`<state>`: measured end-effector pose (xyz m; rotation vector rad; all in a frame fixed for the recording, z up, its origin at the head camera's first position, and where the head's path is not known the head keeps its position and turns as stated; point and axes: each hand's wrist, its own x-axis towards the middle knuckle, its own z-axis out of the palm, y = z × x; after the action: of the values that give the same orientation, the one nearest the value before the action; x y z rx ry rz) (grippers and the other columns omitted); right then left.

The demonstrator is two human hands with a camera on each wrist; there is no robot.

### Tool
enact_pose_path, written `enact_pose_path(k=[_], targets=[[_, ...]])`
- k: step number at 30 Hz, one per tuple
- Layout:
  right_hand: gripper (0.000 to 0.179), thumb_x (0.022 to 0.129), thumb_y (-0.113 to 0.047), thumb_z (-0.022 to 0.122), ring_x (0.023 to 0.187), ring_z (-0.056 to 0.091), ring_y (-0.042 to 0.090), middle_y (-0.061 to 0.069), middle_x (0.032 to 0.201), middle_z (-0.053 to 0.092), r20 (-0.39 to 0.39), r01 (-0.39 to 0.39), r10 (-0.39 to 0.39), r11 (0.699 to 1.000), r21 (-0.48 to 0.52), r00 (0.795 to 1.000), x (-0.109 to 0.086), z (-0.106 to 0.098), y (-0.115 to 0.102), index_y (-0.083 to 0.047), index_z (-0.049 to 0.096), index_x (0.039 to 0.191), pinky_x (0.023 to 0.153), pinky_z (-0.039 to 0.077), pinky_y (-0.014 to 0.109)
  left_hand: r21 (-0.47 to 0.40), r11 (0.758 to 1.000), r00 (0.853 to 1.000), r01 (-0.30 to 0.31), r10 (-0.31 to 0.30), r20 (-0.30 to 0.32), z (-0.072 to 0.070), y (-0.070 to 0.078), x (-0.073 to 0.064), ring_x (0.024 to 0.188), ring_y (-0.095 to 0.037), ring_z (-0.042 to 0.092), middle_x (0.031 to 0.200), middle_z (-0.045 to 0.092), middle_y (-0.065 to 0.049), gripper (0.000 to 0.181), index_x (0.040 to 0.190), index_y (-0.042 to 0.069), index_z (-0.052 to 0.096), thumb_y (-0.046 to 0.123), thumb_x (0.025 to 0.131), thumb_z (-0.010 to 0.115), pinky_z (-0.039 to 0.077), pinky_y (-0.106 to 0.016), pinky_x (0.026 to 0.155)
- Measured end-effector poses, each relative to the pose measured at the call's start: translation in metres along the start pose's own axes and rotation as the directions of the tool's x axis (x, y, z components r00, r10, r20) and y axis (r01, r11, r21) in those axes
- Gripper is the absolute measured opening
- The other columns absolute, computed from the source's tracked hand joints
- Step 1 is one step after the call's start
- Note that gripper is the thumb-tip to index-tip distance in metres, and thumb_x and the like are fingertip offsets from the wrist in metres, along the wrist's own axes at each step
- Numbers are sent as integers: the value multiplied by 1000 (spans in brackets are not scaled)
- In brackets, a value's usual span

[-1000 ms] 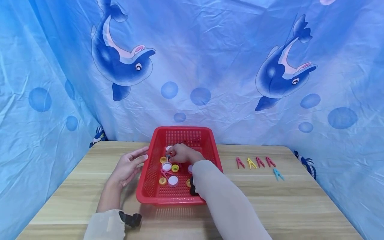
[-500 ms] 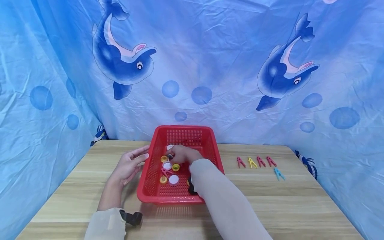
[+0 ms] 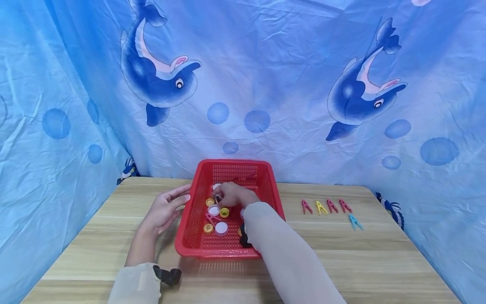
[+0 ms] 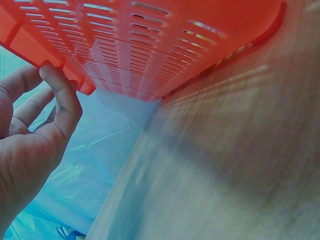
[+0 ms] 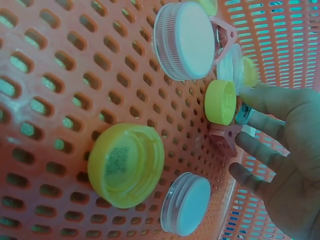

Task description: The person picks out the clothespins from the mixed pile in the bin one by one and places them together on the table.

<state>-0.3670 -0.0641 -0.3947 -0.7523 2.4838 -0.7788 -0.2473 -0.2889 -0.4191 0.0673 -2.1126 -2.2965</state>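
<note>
In the head view, my right hand (image 3: 231,195) reaches into the red plastic basket (image 3: 201,253). In the right wrist view, its thumb and forefinger pinch a small teal clothespin (image 5: 244,114), partly covered by the fingers. Close by lie a yellow bottle cap (image 5: 220,102), a pink clothespin (image 5: 227,139) and a clear-rimmed white lid (image 5: 231,65). My left hand (image 3: 163,211) is at the basket's left side, fingers extended. The left wrist view has its fingertips (image 4: 47,70) right at the underside of the rim.
Several caps and lids lie across the basket floor, among them a white lid (image 3: 221,229) and an orange cap (image 3: 208,228). Right of the basket, several clothespins rest on the wooden table (image 3: 360,261), including a yellow one (image 3: 321,207) and a blue one (image 3: 355,221). A dolphin-print curtain (image 3: 296,147) hangs behind.
The head view shifts slightly. My right hand stays in the same part of the basket, its fingertips moving only a little around the clothespin. My left hand keeps its place at the rim.
</note>
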Motion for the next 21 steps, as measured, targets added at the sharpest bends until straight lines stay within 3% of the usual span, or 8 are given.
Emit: enact_pose_path(k=[5, 14, 21], targets=[[54, 79, -19, 89, 98, 62, 16, -3, 112, 67, -10, 56, -56, 997, -47, 998, 1, -3, 2, -25, 71, 130, 82, 62, 36, 2, 1000, 1000, -9, 9, 6, 0, 0, 0, 126, -25, 64, 151, 52, -11, 69, 154, 14, 47, 32, 94, 76, 56, -39, 96], [30, 88, -20, 82, 92, 63, 15, -7, 102, 67, -37, 191, -197, 974, -121, 980, 1, -14, 0, -19, 74, 118, 74, 59, 24, 16, 1000, 1000, -11, 11, 8, 0, 0, 0, 133, -33, 57, 153, 50, -11, 70, 155, 15, 46, 34, 95, 75, 56, -40, 97], [32, 88, -15, 82, 90, 66, 12, -7, 108, 69, -61, 249, -260, 956, -155, 964, -3, -22, -7, -20, 75, 118, 74, 59, 22, 31, 999, 1000, -11, 10, 13, 0, -1, -1, 134, -33, 56, 154, 49, -10, 70, 156, 16, 45, 35, 95, 74, 55, -40, 98]])
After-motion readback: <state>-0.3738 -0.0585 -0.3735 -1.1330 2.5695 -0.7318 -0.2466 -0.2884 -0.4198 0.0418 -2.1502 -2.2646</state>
